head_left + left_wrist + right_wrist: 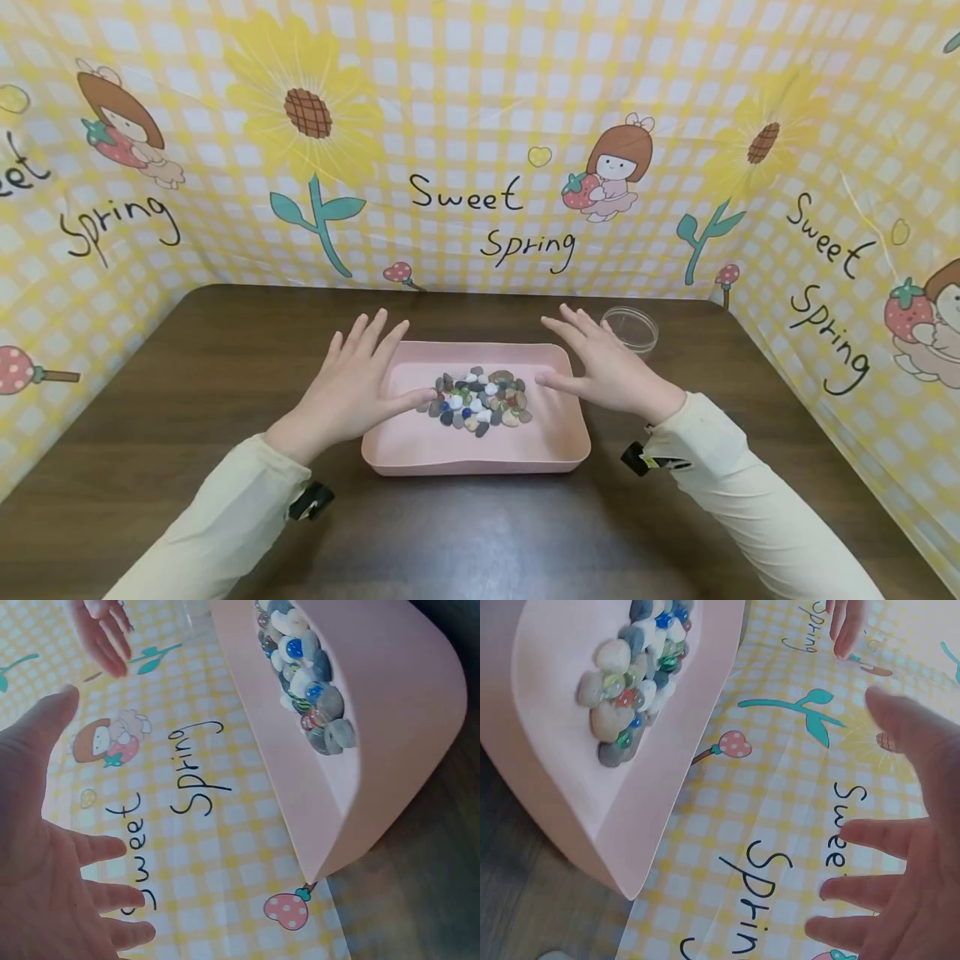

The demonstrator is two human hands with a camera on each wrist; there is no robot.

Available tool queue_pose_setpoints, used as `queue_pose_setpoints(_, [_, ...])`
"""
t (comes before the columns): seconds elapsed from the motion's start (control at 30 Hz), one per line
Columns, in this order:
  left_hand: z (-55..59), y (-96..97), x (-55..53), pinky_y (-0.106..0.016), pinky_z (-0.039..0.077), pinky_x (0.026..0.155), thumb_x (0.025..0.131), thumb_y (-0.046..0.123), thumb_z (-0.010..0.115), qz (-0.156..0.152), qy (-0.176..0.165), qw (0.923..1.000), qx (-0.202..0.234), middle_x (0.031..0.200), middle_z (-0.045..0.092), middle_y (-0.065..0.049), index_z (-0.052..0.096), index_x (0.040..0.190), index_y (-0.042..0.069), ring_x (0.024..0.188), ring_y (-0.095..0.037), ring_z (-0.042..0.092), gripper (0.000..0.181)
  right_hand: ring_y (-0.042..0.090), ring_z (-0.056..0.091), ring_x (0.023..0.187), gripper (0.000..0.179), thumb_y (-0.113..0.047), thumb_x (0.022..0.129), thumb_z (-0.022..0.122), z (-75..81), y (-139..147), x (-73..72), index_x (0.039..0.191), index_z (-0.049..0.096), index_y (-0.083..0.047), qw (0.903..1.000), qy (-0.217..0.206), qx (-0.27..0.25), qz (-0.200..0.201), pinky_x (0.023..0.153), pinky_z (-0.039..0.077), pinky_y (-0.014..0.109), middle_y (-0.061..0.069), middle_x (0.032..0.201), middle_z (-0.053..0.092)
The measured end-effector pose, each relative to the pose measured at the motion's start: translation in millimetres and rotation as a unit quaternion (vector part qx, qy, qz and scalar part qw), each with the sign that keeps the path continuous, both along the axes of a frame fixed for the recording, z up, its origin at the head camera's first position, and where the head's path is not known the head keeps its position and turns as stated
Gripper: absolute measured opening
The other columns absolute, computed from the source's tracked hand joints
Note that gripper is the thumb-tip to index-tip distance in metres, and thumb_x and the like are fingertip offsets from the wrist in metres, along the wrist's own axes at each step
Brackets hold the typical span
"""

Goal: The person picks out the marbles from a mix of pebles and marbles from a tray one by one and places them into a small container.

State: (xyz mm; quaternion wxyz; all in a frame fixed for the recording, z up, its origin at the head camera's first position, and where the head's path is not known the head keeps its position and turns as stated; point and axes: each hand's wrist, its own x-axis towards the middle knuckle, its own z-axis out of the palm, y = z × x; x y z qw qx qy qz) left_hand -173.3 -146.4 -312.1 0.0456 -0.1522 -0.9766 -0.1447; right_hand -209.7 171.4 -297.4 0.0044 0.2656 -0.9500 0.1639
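Note:
A shallow pink tray (480, 454) lies on the dark wooden table, with a heap of pebbles and glass marbles (480, 402) in its middle. Grey, white and tan stones mix with blue, green and red marbles. My left hand (352, 387) is held above the tray's left side, fingers spread and holding nothing. Over the right side hovers my right hand (611, 367), also spread and empty. Both wrist views show the hands apart from the tray and the stones.
Behind the right hand, a round clear dish (632, 329) stands on the table (247, 358), partly covered by that hand. A yellow checked cloth (465, 100) with printed flowers and lettering walls off the back and both sides.

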Motion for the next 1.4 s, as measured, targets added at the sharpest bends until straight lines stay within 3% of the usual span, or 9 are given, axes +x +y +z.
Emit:
queue_pose_setpoints(0.23, [1.1, 0.3, 7.4, -0.059, 0.014, 0.114, 0.083, 0.057, 0.058, -0.015, 0.002, 0.9999, 0.008, 0.153, 0.023, -0.022, 0.033, 0.144, 0.006, 0.142, -0.044, 0.016, 0.084, 0.031, 0.037, 0.136, 0.053, -0.037, 0.089, 0.062, 0.2, -6.0, 0.4, 0.132, 0.051, -0.008, 0.9983, 0.009, -0.046, 0.034, 0.108, 0.035, 0.049, 0.015, 0.144, 0.043])
queue_pose_setpoints(0.4, [-5.2, 0.8, 10.4, -0.058, 0.018, 0.113, 0.084, 0.054, 0.06, -0.031, 0.001, 0.9995, 0.009, 0.151, 0.025, -0.024, 0.032, 0.143, 0.005, 0.14, -0.044, 0.021, 0.082, 0.028, 0.05, 0.125, 0.04, -0.029, 0.087, 0.065, -5.5, -10.2, -2.6, 0.121, 0.06, -0.007, 0.9942, 0.03, -0.091, 0.05, 0.102, 0.042, 0.045, 0.013, 0.132, 0.055])
queue_pose_setpoints(0.57, [-14.8, 0.8, 12.9, -0.06, 0.021, 0.111, 0.083, 0.056, 0.06, -0.039, -0.001, 0.9992, -0.002, 0.15, 0.028, -0.024, 0.029, 0.144, 0.004, 0.138, -0.046, 0.025, 0.085, 0.03, 0.053, 0.122, 0.034, -0.023, 0.086, 0.067, -11.8, -14.8, -7.5, 0.115, 0.063, -0.006, 0.9892, 0.018, -0.134, 0.055, 0.101, 0.043, 0.046, 0.015, 0.129, 0.058])
queue_pose_setpoints(0.83, [-32.0, -4.5, 19.9, -0.063, 0.024, 0.107, 0.079, 0.059, 0.062, -0.04, -0.036, 0.9982, -0.029, 0.149, 0.028, -0.027, 0.033, 0.143, 0.003, 0.136, -0.051, 0.025, 0.09, 0.031, 0.05, 0.126, 0.03, -0.019, 0.087, 0.064, -20.6, -22.9, -15.3, 0.114, 0.065, -0.005, 0.9784, -0.075, -0.191, 0.026, 0.103, 0.04, 0.053, 0.015, 0.132, 0.056])
queue_pose_setpoints(1.03, [-42.2, -6.8, 20.5, -0.064, 0.025, 0.106, 0.078, 0.062, 0.06, -0.045, -0.059, 0.9963, -0.042, 0.148, 0.028, -0.028, 0.033, 0.143, 0.001, 0.134, -0.052, 0.026, 0.093, 0.034, 0.05, 0.126, 0.03, -0.019, 0.088, 0.063, -31.4, -26.2, -23.6, 0.113, 0.065, -0.003, 0.971, -0.117, -0.208, 0.01, 0.103, 0.039, 0.052, 0.017, 0.132, 0.056])
queue_pose_setpoints(1.4, [-46.4, -7.4, 21.5, -0.066, 0.025, 0.105, 0.079, 0.061, 0.06, -0.037, -0.088, 0.9947, -0.037, 0.148, 0.026, -0.03, 0.033, 0.143, 0.001, 0.133, -0.053, 0.026, 0.092, 0.033, 0.052, 0.124, 0.031, -0.021, 0.087, 0.064, -43.2, -33.7, -33.9, 0.113, 0.066, -0.004, 0.9615, -0.163, -0.219, -0.031, 0.104, 0.041, 0.048, 0.012, 0.123, 0.063])
